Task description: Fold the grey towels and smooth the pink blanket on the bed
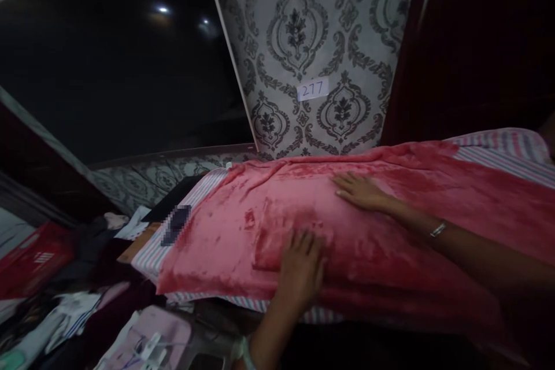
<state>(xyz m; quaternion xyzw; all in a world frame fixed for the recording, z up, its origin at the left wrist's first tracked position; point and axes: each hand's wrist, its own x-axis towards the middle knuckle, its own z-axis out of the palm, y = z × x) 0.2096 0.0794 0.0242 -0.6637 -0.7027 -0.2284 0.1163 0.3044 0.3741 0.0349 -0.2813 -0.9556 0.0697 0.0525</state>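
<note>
A plush red-pink blanket (217, 243) is spread over a bed with striped bedding (507, 165). On it lies a folded plush piece (269, 237) of the same colour; whether it is part of the blanket or a separate cloth, I cannot tell. My left hand (303, 263) rests palm down on the folded piece near its front, fingers stretched forward. Farther back and to the right, my right hand (359, 191) lies flat on the plush surface with its fingers spread. Nothing is gripped by either hand.
A dark, pixelated item (177, 225) lies at the bed's left end. Patterned wallpaper (299, 29) with a paper label (313, 88) reading 277 rises behind, beside a dark window (130, 69). Clothes (71, 315), a red bag (37, 260) and a pink case (162, 329) crowd the lower left.
</note>
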